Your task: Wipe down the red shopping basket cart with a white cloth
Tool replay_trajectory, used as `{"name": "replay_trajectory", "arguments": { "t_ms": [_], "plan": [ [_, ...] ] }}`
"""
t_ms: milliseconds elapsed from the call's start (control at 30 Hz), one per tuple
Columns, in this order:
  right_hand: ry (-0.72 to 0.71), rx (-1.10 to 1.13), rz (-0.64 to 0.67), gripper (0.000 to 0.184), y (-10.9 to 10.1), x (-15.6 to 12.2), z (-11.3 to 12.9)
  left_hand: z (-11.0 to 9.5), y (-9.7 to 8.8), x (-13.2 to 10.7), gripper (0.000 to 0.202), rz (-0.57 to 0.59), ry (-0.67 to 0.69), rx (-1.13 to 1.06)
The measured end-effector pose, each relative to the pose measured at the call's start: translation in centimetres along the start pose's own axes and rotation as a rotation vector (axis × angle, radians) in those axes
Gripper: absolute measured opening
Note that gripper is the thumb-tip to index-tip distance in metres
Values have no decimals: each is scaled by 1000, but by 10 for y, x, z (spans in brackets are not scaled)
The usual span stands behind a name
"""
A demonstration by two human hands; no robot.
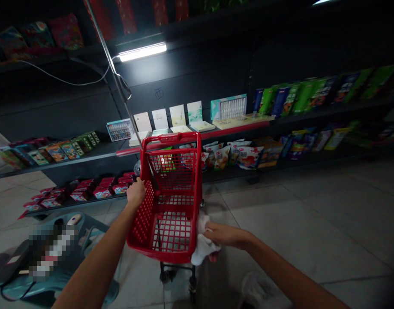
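Note:
In the middle of the head view stands a red shopping cart with a lattice basket and nothing visible inside it. My left hand is closed on the upper edge of the cart's left side. In my right hand is a bunched white cloth, which lies against the outside of the cart's right wall near the front corner. Part of the right hand's fingers is hidden by the cloth.
Shelves with notebooks, boxes and snack bags run behind the cart. A thin metal pole rises beside it, near a lit tube lamp. A teal plastic stool-like object stands at lower left. A blurred whitish item is at bottom right.

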State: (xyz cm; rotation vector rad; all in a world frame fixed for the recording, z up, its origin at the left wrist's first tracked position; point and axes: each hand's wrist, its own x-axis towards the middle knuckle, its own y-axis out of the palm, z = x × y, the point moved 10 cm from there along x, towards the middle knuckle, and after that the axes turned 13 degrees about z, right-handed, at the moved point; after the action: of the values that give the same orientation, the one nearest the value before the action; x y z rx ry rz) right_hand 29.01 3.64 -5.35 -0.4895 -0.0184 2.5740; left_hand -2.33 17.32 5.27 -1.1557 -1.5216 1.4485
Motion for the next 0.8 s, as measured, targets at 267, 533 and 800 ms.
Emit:
{"name": "replay_trajectory", "arguments": {
  "t_ms": [267, 533, 800],
  "plan": [
    [147, -332, -483, 27, -73, -31, 3, -13, 7, 7, 32, 18, -41, -201],
    [419, -784, -360, 31, -35, -34, -13, -31, 15, -3, 35, -1, -130, -372],
    [169, 308, -548, 22, -24, -41, -84, -30, 13, -11, 36, -28, -192, -485]
  ]
}}
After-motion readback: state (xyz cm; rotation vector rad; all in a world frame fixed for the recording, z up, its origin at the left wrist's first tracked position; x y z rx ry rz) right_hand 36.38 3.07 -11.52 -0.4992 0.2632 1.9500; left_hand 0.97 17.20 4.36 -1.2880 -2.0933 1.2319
